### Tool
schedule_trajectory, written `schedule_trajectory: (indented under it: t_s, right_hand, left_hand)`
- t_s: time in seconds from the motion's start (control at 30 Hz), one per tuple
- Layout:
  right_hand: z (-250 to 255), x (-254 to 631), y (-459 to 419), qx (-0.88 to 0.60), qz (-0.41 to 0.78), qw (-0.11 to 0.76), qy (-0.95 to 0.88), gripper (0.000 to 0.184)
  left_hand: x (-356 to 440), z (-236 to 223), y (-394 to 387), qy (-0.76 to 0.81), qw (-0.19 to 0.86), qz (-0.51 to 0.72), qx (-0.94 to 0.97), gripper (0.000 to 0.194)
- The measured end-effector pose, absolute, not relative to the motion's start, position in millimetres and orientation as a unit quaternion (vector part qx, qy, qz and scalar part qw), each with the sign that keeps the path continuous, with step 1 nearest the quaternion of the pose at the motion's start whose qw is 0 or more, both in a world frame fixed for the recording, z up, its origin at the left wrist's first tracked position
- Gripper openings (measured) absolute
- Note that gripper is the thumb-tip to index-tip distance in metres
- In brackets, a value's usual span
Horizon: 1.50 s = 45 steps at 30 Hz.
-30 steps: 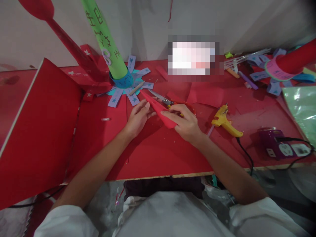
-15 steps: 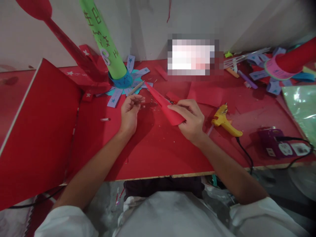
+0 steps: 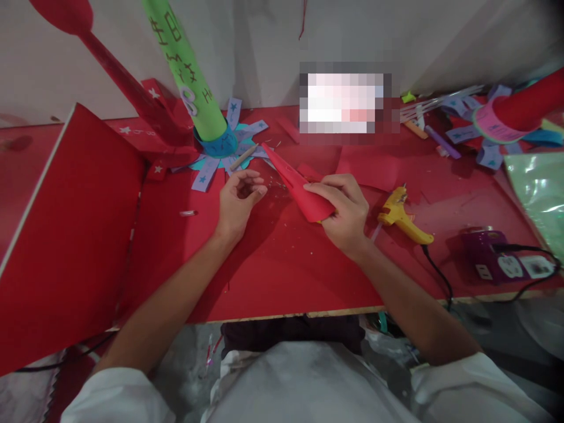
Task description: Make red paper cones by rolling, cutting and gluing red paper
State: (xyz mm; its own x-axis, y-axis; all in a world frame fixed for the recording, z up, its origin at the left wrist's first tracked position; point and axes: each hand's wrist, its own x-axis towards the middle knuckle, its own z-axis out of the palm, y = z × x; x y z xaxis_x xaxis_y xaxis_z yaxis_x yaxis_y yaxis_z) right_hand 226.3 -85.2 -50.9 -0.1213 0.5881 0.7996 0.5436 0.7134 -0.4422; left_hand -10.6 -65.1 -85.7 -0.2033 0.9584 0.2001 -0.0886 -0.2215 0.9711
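A red cone of rolled sheet [image 3: 304,197], perhaps foam or paper, is pinched at its wide end by my right hand [image 3: 346,205]. Its narrow tip points away to the upper left. My left hand [image 3: 240,202] is apart from the cone, with its fingers curled and a gap between thumb and fingertips; nothing shows in it. Just beyond that hand lies a grey stick-like piece [image 3: 243,157], beside a green lettered tube [image 3: 187,76] that stands in a blue ring [image 3: 215,144] with purple starred strips around it.
A yellow glue gun [image 3: 405,216] lies right of my right hand, its cord running off the front edge. Farther right sits a purple power box [image 3: 491,255]. A red panel [image 3: 83,235] stands at the left. Red sheet [image 3: 368,167] and a pixelated patch are at the back.
The cone and my right hand have shifted slightly to the right. My left hand has turned a little, its thumb now swung out to the right.
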Motion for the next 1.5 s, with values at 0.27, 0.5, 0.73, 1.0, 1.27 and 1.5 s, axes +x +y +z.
schedule_trajectory:
  t_s: [0.27,0.5,0.73,1.0,1.27,1.5]
  right_hand:
    - [-50,227,-86,-0.356,0.022,0.545,-0.759,0.031]
    - [-56,226,-90,-0.315,0.023,0.52,-0.794,0.036]
    - [-61,224,-93,-0.284,0.094,0.446,-0.844,0.038]
    - [-19,286,-121,-0.448,0.089,0.327,-0.827,0.049]
    - [-49,388,-157,-0.705,-0.02,0.183,-0.685,0.044]
    - [-65,392,-142,-0.703,-0.017,0.145,-0.696,0.046]
  left_hand:
    - [-6,-74,-70,0.449,0.458,0.623,0.448,0.027]
    - [-2,-60,-75,0.424,0.51,0.618,0.422,0.046]
    - [-1,-50,-80,0.417,0.572,0.585,0.396,0.042]
    - [-5,-53,-75,0.438,0.545,0.618,0.359,0.041]
    - [-3,-54,-76,0.447,0.532,0.614,0.373,0.04]
    - [-2,-51,-76,0.455,0.526,0.611,0.378,0.039]
